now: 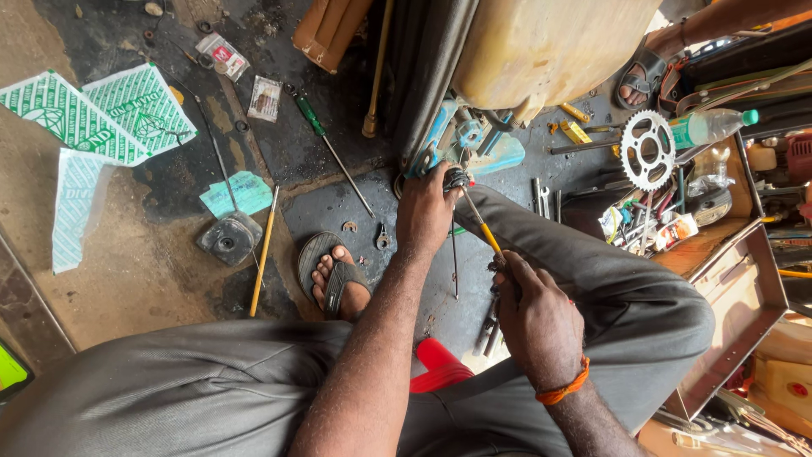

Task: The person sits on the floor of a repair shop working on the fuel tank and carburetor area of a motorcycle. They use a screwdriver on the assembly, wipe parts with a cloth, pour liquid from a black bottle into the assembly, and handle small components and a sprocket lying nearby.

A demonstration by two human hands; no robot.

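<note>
Here the left hand (425, 211) grips a small dark metal part (458, 178) above the oily floor (355, 203); likely heavy, slick, so grasp it whole. The right hand (534, 320) pinches a thin stiff tool (482, 225) by its yellow handle, tip at the part

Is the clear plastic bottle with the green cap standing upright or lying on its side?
On its side. The bottle lies across the clutter right of the sprocket, its green cap pointing right, still on.
</note>
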